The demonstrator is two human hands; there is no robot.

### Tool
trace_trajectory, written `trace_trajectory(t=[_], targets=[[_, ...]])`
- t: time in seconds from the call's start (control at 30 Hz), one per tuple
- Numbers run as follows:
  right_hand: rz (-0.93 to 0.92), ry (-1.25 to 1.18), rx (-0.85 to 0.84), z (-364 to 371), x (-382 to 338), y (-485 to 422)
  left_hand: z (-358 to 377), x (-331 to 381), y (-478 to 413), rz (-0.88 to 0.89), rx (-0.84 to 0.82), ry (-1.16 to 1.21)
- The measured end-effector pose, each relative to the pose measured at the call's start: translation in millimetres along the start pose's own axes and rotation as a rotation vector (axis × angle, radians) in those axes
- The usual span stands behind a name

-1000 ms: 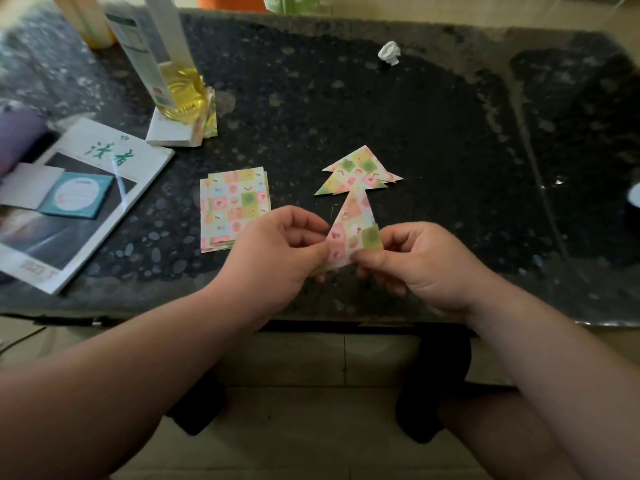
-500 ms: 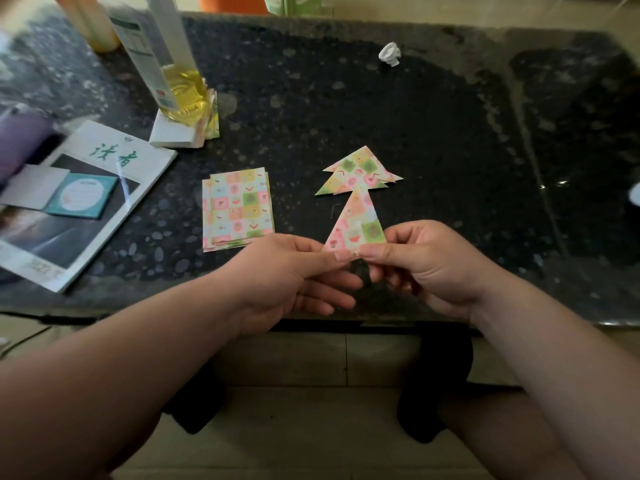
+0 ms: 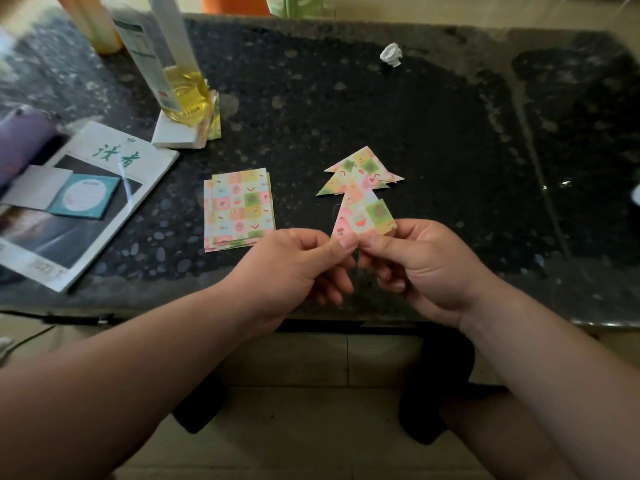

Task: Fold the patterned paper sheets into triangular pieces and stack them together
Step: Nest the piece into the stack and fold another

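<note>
A partly folded patterned paper piece (image 3: 363, 216) stands up between my hands above the table's near edge, its tip pointing away from me. My left hand (image 3: 294, 268) pinches its bottom left corner with thumb and forefinger. My right hand (image 3: 419, 268) pinches its bottom right edge. Behind it a small stack of folded triangular pieces (image 3: 360, 171) lies on the dark table (image 3: 450, 150). A pile of flat patterned paper sheets (image 3: 239, 209) lies to the left of my hands.
A bottle of yellow liquid (image 3: 173, 74) stands on a white pad at the back left. A magazine (image 3: 79, 206) with a teal card lies at the left edge. A crumpled white paper ball (image 3: 391, 55) sits at the back.
The piece was turned and lowered between my hands, now flatter towards me. My left fingers uncurled from over it and now pinch only its bottom corner.
</note>
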State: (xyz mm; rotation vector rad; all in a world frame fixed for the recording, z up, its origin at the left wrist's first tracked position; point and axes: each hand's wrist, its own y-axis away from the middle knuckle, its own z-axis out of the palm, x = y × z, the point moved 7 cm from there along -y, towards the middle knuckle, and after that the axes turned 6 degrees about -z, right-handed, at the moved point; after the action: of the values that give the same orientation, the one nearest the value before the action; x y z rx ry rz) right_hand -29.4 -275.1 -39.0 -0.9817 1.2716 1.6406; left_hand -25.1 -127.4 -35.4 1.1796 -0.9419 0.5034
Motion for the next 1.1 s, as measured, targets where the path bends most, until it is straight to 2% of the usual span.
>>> trace_trajectory(t=[0.17, 0.23, 0.33, 0.4, 0.47, 0.57, 0.63, 0.7, 0.9, 1.1], targets=[[-0.006, 0.084, 0.104, -11.2, -9.3, -1.8, -2.6, -2.4, -0.7, 0.0, 0.024, 0.016], [0.005, 0.059, 0.233, -31.6, -15.0, -8.6, -4.3, -5.3, -0.2, -0.007, 0.032, 0.007], [-0.019, -0.191, 0.509, -86.4, -28.3, -17.9, -10.0, -12.2, 1.2, -0.031, 0.068, 0.017], [-0.029, -0.201, 0.587, -107.8, -33.8, -16.0, -13.5, -16.0, 1.6, -0.045, 0.098, 0.058], [0.028, -0.088, 0.497, -92.1, -27.1, -9.6, -14.9, -19.8, 0.7, -0.058, 0.115, 0.087], [0.164, 0.147, 0.166, -25.6, -1.7, 2.0, -10.2, -24.4, -2.0, -0.082, 0.133, 0.082], [0.162, 0.244, 0.022, 7.9, 10.4, 7.2, -3.4, -24.9, -3.7, -0.078, 0.127, 0.146], [0.114, 0.222, 0.025, 21.4, 14.9, 8.1, 3.6, -22.7, -3.8, -0.075, 0.102, 0.213], [0.035, 0.306, 0.271, 9.2, 7.8, 1.8, 13.8, -21.6, -5.1, -0.144, -0.029, 0.405], [-0.013, 0.232, 0.1, 26.3, 9.0, 1.5, 13.1, -25.0, -6.8, -0.157, 0.011, 0.491]])
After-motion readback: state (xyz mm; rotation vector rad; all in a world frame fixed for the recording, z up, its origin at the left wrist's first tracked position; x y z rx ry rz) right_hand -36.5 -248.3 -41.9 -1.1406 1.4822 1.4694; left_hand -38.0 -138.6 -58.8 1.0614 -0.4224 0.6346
